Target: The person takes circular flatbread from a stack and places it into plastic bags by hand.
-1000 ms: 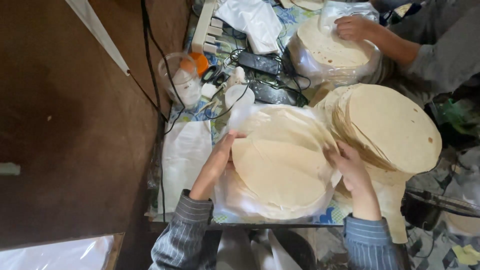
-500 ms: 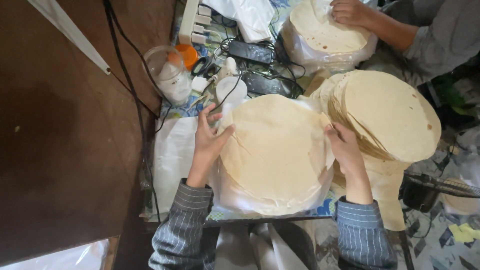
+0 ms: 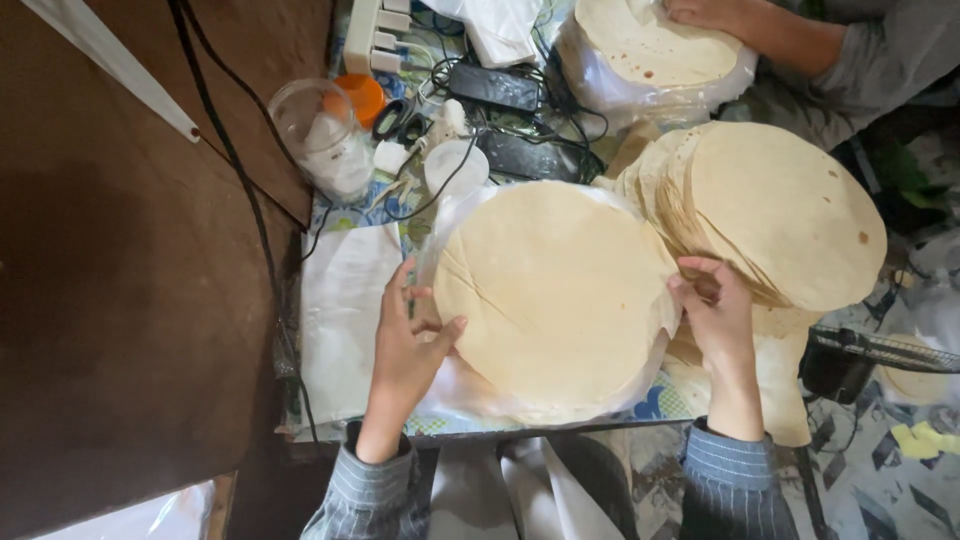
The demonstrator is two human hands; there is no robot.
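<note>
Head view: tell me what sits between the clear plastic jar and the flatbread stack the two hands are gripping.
In the head view, between the clear plastic jar and the flatbread stack lie a small white round lid-like piece and looping black cables.

I'm seeing a fanned pile of flatbreads [image 3: 790, 210] leaning at the right, and a co-worker's hand [image 3: 705, 12] resting on a bagged stack [image 3: 650, 55] at the far end. Black cables [image 3: 240, 180] are trailing past a clear plastic jar [image 3: 325, 135], an orange lid [image 3: 362, 97], a white power strip [image 3: 375, 30] and black adapters [image 3: 495, 85]. A white sheet [image 3: 340, 310] is lying at the left.
</note>
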